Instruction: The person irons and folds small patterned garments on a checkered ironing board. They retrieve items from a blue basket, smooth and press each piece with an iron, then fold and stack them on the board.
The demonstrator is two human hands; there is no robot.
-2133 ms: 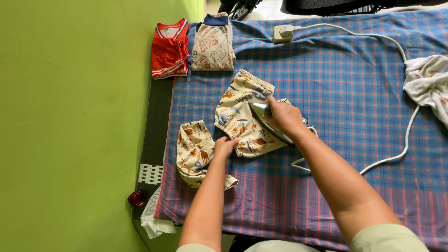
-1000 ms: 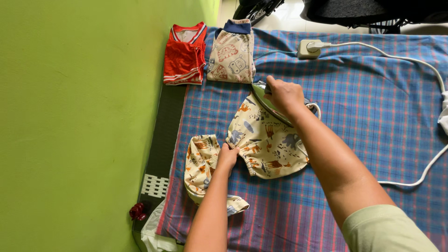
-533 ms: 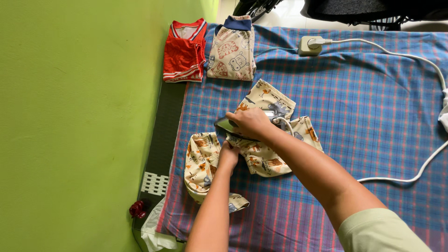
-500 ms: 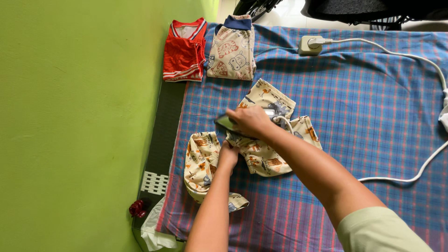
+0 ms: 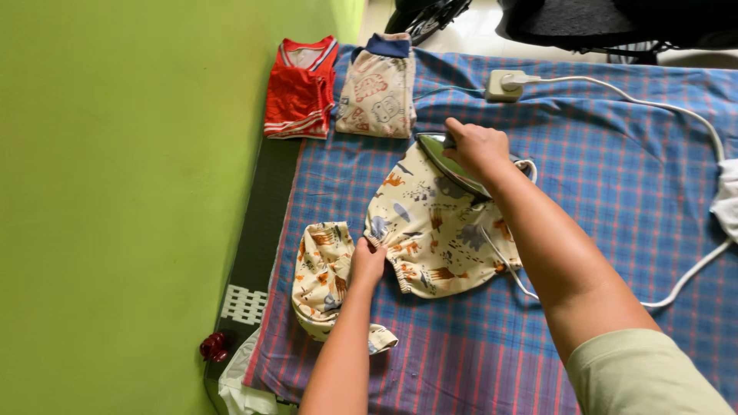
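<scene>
My right hand [image 5: 478,149] grips a metal clothes iron [image 5: 444,161] at the far end of a cream animal-print garment [image 5: 434,230] spread on the blue plaid cloth [image 5: 615,177]. My left hand [image 5: 368,263] pinches that garment's near elastic edge and holds it flat. A second piece of the same animal print [image 5: 319,269] lies crumpled just left of my left hand.
A folded red shirt [image 5: 297,88] and a folded cream printed shirt [image 5: 378,84] lie at the far left. A white socket block [image 5: 500,84] with its cord [image 5: 676,115] runs across the far right. White cloth [image 5: 726,200] sits at the right edge. A green wall [image 5: 115,192] stands left.
My right hand has slid the iron from the garment's near left part to its far end. The garment now lies flatter. My left hand has stayed on the hem.
</scene>
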